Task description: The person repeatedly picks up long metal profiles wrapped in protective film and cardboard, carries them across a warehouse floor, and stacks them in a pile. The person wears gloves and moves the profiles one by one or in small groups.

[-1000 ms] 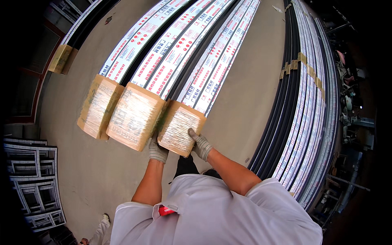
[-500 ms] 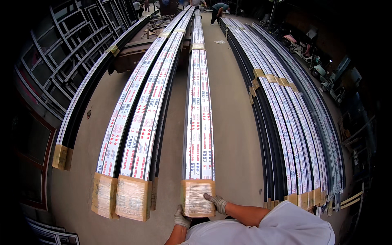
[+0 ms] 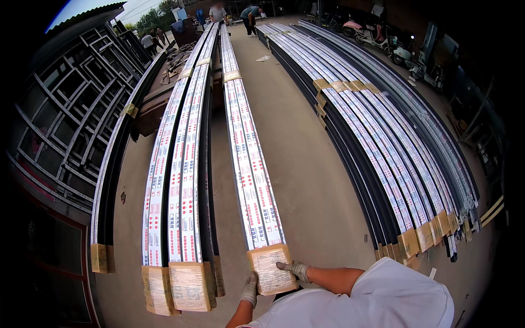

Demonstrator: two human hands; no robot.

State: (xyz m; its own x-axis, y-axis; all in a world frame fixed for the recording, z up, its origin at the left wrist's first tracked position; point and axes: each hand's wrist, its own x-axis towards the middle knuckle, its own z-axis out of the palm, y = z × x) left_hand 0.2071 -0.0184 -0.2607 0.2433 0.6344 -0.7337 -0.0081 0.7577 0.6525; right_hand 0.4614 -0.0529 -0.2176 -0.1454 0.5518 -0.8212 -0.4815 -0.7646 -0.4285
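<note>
So the long white bundle (image 3: 252, 175) runs from the upper middle of the frame down to the lower middle, with the left hand (image 3: 249, 290) and right hand (image 3: 295, 270) on either side of its wrapped end (image 3: 272, 268). Both gloved, grip's clamped around that end, though I can't see the fingers underneath. My worry: that shiny surface looks slippery, so 1 weak hold could drop it, and a sideways swing could bump the 2 neighboring bundles (image 3: 186, 218) at lower left.
</note>
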